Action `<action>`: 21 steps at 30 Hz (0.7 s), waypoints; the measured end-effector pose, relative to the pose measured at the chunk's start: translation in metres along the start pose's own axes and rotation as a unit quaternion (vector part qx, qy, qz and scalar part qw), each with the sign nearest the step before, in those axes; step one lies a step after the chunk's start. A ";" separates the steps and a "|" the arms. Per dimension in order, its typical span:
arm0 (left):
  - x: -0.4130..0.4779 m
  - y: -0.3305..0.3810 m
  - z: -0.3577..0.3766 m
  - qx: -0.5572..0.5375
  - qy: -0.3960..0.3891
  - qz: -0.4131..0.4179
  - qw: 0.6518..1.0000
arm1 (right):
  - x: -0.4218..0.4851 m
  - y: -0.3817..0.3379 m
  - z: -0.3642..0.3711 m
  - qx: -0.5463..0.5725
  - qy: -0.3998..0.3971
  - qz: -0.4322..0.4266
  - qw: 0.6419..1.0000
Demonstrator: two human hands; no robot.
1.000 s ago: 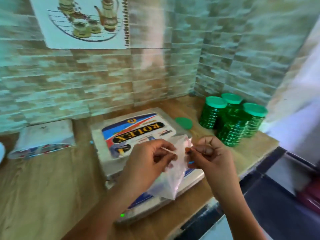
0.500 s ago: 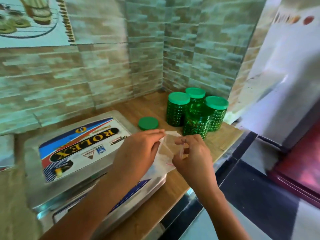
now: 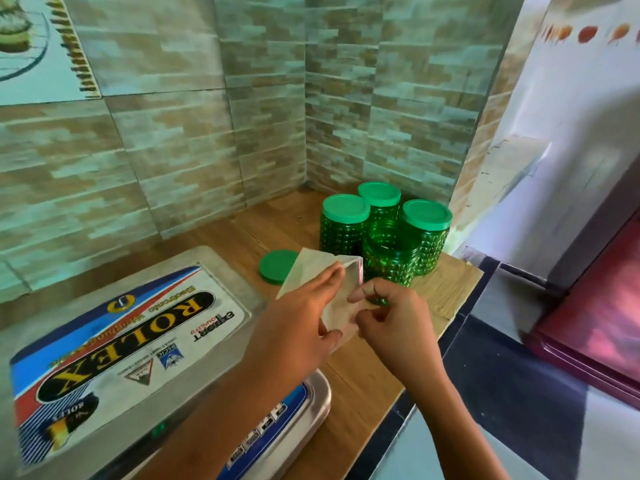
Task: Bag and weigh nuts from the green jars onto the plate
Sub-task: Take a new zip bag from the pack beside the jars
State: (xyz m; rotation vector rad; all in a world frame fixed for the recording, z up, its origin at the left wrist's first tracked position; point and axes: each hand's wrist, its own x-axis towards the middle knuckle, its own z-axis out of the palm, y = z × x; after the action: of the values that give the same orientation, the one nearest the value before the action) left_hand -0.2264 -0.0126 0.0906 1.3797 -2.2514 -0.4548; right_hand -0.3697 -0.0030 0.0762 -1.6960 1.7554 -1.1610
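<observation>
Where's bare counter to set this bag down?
Bare wood: the strip between the tiled wall and the loose lid, the corner right of the open jar, and the stretch between the scale and the counter's front edge. Crowded: the jar cluster and the gap where left hand and right hand hold the bag.

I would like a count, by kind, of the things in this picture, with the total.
closed green jars: 3
open green jar: 1
loose green lid: 1
clear bag: 1
weighing scale: 1
Total: 7
</observation>
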 end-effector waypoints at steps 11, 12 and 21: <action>0.056 -0.018 0.040 -0.030 0.115 0.000 0.993 | 0.063 0.035 0.005 -0.151 0.050 -0.154 0.975; 0.063 -0.017 0.045 -0.031 0.117 -0.010 0.993 | 0.069 0.037 0.005 -0.115 0.052 -0.210 0.970; 0.099 -0.030 0.069 -0.091 0.122 -0.070 0.986 | 0.127 0.061 0.011 -0.362 -0.304 -0.336 0.815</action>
State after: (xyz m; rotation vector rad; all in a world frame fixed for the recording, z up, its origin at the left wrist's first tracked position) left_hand -0.2798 -0.1115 0.0382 1.4192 -1.8783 -0.4951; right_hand -0.4173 -0.1334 0.0517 -2.8695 1.2390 0.0030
